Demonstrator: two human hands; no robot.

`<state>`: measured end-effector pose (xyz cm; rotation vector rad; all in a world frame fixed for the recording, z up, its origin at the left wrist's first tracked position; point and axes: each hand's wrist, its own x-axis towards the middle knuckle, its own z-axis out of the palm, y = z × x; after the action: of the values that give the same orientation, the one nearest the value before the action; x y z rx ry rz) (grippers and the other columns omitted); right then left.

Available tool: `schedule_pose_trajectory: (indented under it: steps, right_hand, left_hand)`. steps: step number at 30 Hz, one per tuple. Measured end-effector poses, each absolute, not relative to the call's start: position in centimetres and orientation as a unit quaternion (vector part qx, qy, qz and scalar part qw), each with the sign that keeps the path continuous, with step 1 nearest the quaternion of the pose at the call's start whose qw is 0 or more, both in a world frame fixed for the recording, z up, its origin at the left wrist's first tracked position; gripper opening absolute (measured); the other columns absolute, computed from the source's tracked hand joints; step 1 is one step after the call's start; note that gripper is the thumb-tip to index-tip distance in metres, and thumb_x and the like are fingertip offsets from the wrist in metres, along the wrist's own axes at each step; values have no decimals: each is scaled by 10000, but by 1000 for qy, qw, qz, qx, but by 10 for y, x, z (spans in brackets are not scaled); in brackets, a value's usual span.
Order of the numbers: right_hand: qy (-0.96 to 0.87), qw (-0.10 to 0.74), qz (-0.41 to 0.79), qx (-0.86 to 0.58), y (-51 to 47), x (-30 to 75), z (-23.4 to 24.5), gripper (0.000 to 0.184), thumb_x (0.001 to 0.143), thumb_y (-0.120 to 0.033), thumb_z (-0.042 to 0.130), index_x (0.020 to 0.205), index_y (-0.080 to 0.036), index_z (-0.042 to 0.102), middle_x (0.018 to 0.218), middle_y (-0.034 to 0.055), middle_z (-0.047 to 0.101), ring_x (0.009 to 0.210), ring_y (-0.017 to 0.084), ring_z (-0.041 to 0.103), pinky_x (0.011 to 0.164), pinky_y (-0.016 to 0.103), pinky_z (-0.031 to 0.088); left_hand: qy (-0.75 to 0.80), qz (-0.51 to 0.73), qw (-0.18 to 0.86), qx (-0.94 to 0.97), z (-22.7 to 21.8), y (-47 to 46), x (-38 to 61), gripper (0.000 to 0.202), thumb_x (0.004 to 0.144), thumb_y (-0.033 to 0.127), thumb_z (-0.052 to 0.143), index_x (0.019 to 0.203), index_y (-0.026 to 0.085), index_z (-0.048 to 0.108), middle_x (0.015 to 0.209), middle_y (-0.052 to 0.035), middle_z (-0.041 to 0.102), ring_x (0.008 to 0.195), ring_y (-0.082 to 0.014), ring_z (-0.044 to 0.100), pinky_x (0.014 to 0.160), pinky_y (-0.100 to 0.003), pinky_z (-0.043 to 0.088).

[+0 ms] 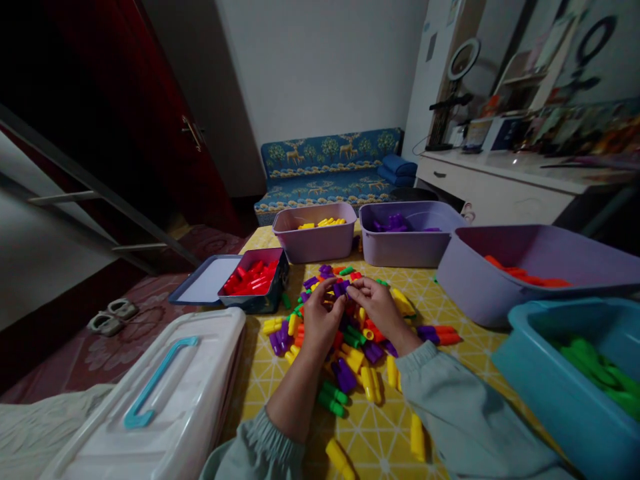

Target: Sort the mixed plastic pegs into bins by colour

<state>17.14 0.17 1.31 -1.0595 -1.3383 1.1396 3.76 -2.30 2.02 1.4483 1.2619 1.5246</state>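
In the head view, the left hand (pixel 323 315) and right hand (pixel 379 305) seem to pinch a purple piece (pixel 341 289), fingers closed on it from both sides, probably to keep it steady. It is just over a mixed pile (pixel 355 337) on the yellow counter (pixel 383 437). Open tubs (pixel 316 245) stand around, one colour showing in each, likely close for easy reaching.
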Motion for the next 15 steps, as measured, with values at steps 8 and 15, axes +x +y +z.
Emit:
schedule_pose_trajectory:
  steps: [8, 15]
  right_hand:
    - [-561, 523, 475, -430, 4, 175, 15, 352, 782, -541, 635, 753, -191, 616, 668, 8, 609, 630, 159, 568, 599, 267, 449]
    - [-507, 573, 456, -454, 4, 180, 14, 418, 816, -600, 578, 789, -191, 658, 755, 35, 664, 792, 191, 621, 691, 273, 476]
  left_hand:
    - [504, 578, 316, 559, 22, -25, 39, 316, 762, 196, 649, 1076, 172, 634, 885, -44, 708, 697, -126, 630, 616, -210, 496]
    - [535, 457, 254, 664, 45, -25, 37, 330, 776, 154, 623, 1091, 197, 712, 896, -63, 746, 754, -173, 666, 685, -256, 517]
